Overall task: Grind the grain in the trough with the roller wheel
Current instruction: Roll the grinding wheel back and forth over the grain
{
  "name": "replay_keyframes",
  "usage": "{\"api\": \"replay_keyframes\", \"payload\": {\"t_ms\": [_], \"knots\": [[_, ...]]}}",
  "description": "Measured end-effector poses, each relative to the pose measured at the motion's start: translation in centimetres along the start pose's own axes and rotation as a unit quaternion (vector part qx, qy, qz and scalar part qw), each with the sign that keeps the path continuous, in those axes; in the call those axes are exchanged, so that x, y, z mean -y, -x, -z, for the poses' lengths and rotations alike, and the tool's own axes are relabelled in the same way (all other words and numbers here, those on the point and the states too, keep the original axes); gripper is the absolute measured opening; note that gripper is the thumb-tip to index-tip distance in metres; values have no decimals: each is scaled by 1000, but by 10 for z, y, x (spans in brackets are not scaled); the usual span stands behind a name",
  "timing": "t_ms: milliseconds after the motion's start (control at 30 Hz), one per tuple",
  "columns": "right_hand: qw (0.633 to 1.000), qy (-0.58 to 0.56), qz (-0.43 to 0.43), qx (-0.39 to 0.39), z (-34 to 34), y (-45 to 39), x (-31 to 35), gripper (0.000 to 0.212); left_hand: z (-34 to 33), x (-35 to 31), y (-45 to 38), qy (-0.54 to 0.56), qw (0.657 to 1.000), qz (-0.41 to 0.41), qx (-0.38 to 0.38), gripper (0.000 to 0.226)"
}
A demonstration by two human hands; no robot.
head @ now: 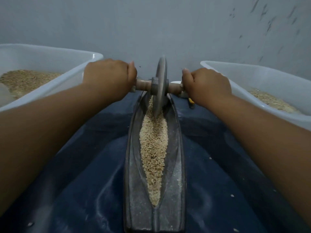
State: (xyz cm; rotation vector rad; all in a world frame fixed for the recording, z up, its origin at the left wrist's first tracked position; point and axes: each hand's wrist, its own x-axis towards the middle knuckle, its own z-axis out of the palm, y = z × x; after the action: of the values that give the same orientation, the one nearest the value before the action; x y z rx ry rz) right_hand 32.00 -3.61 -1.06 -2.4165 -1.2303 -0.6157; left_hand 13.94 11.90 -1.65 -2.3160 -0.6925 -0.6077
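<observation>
A small hand-milling workroom, as far as I can judge.

I see a plain grey wall (168, 22) with scuff marks, a dark blue sheet (218, 165) spread under a long metal trough (133, 165) filled with pale grain (154, 148), a roller wheel (160, 86) on a wooden axle, and two white plastic tubs (50, 88) (252, 71) of grain on either side.

Dim, even, bluish light with soft shadows and no glare. Wide-angle distortion bows the edges; the forearms look stretched, and detail is slightly soft.
</observation>
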Motion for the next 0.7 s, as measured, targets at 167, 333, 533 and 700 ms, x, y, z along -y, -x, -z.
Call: {"api": "replay_keyframes", "payload": {"t_ms": [167, 333, 533, 700], "knots": [[998, 37, 40, 37, 7, 19, 2, 57, 3, 5, 22, -29, 997, -66, 9, 42], [991, -1, 62, 120, 35, 66, 4, 54, 40, -1, 57, 166, 986, -22, -23, 35], [978, -72, 21, 193, 66, 108, 6, 77, 77, 4, 91, 175, 983, -36, -37, 49], [970, -78, 19, 230, 83, 124, 7, 84, 84, 8, 103, 280, 959, 29, -41, 61]]}}
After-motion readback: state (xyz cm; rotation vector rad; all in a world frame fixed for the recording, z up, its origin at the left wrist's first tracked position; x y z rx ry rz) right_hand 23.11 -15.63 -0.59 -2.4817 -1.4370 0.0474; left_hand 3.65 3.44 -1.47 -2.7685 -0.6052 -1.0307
